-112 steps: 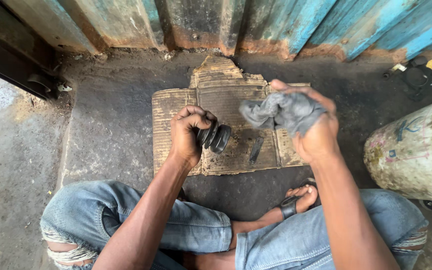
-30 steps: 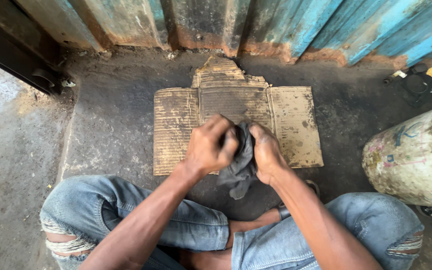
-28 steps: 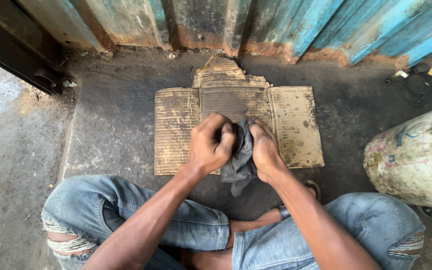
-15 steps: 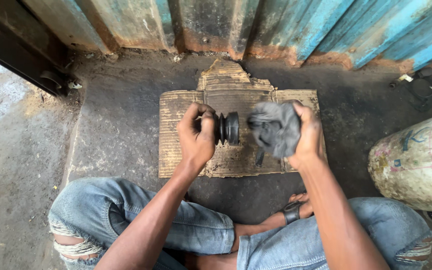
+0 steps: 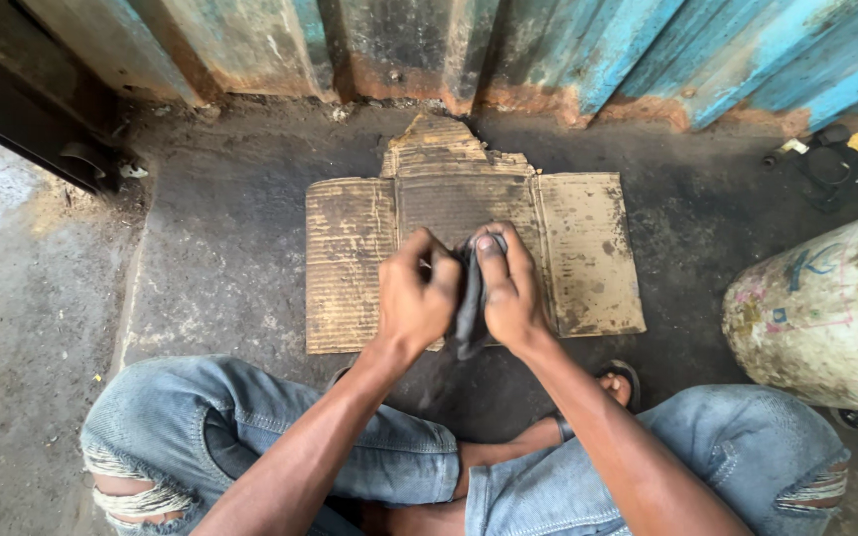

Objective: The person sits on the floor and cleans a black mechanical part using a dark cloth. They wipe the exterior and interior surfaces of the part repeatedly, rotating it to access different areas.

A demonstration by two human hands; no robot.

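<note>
both hands press together over the cardboard (image 5: 588,253): left hand (image 5: 414,298) grips the mostly hidden black rubber part, right hand (image 5: 510,293) clamps the grey rag (image 5: 469,308) against it. best to twist the rag firmly into the grooves.

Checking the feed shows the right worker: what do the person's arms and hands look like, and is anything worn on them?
Both arms are bare up to the frame edge: no sleeves, gloves, watch or rings show. The left hand and right hand look smudged with dark grime at the fingers. Below them, the person wears faded blue jeans, ripped at both knees, and a dark sandal.
</note>
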